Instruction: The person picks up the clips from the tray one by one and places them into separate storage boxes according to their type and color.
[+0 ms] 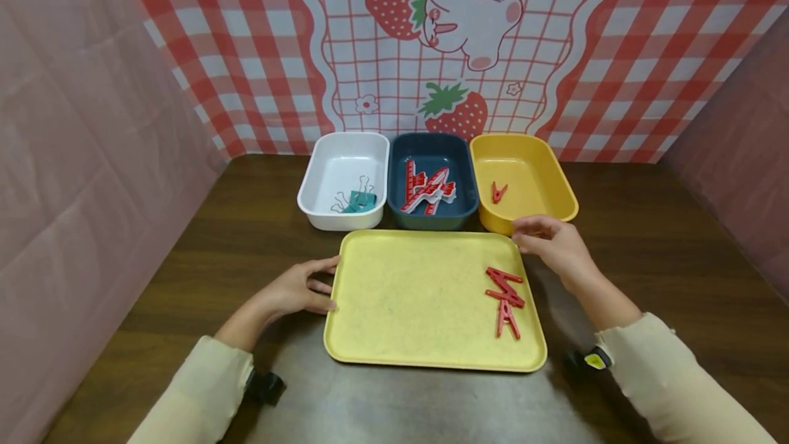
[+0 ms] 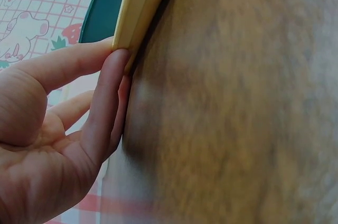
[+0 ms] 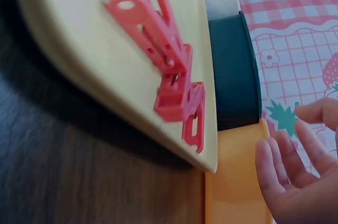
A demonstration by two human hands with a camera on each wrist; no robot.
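Note:
My left hand (image 1: 296,288) touches the left rim of a pale yellow tray (image 1: 419,293), its fingers fairly straight. In the left wrist view, fingertips (image 2: 121,55) meet the rim of that tray. Several red clothespins (image 1: 508,321) lie in a small cluster on the tray's right side. Just beyond its far right corner, my right hand (image 1: 555,245) hovers by the front of a yellow bin (image 1: 530,170), fingers loosely bent. Nothing shows between those fingers (image 3: 269,166) in the right wrist view. One red clothespin (image 1: 498,192) is inside the yellow bin.
Left of the yellow bin stand a dark blue bin (image 1: 431,146) with red-and-white flat pieces (image 1: 428,190) and a white bin (image 1: 342,149) with teal binder clips (image 1: 359,202). A checked cloth (image 1: 259,53) hangs behind. Brown tabletop (image 1: 209,245) surrounds the tray.

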